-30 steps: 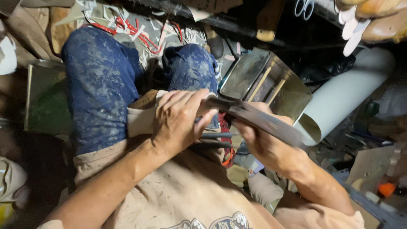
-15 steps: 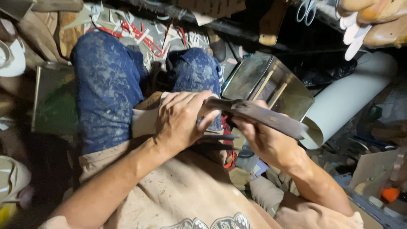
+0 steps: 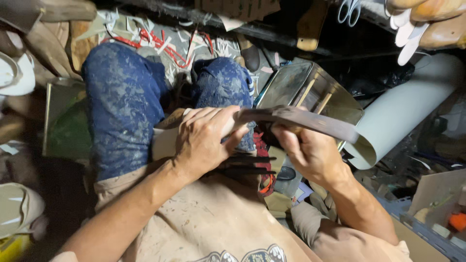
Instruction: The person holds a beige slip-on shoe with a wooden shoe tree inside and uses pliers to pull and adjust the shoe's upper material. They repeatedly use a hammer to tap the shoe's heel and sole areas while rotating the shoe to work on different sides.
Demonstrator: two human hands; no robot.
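Head view, metal tin (image 3: 310, 90), pale roll (image 3: 407, 109), perhaps scissors (image 3: 350, 9)

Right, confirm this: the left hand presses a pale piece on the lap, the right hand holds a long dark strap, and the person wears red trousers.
Not quite. The head view shows blue, dust-speckled trousers, not red. The rest holds: the left hand presses the pale piece on the lap, and the right hand holds the long dark strap.
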